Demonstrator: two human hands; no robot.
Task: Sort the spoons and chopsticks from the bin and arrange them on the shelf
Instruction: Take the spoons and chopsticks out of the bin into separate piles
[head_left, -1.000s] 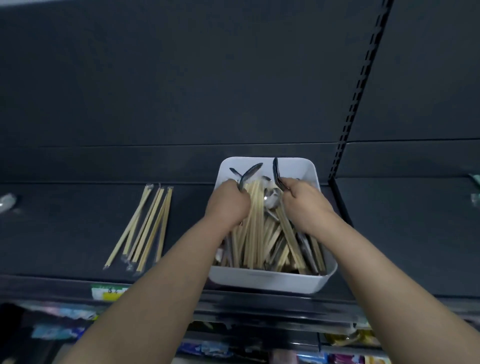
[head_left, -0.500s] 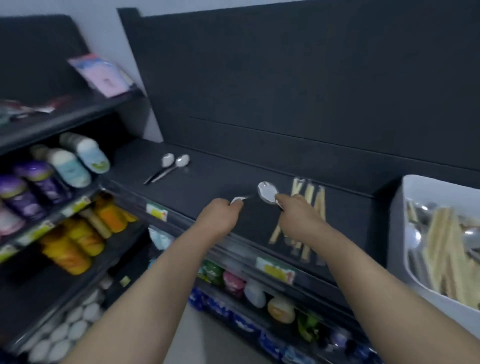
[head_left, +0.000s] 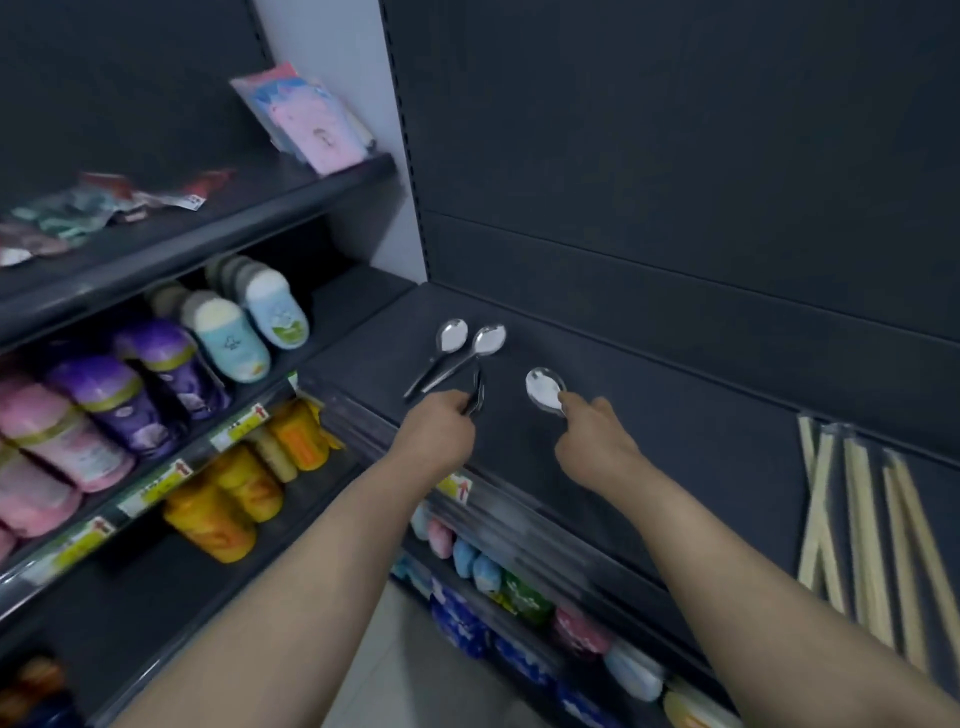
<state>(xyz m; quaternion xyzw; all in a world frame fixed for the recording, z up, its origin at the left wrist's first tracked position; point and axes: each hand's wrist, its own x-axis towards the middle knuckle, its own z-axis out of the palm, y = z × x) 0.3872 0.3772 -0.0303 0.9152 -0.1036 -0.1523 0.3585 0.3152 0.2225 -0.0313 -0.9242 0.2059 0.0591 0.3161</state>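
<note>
Two metal spoons (head_left: 470, 349) lie side by side on the dark shelf (head_left: 675, 415), bowls pointing away from me. My left hand (head_left: 439, 428) is closed on spoons (head_left: 476, 395) seen edge-on, just in front of the lying pair's handles. To the right, my right hand (head_left: 597, 436) grips another spoon (head_left: 543, 388) by its handle, its bright bowl low over the shelf. Several wooden chopsticks (head_left: 862, 530) in clear sleeves lie at the shelf's right end. The bin is out of view.
A neighbouring rack on the left holds lying bottles (head_left: 156, 384) in purple, pink, pale blue and orange. Flat packets (head_left: 306, 119) sit on its upper shelf. Small colourful packs (head_left: 519, 597) fill the lower shelf beneath my arms. Price tags (head_left: 457, 488) line the shelf edge.
Both hands lifted spoons out of the bin and carried them left along the shelf. My view swung left; the bin left the frame and the two lying spoons are now close.
</note>
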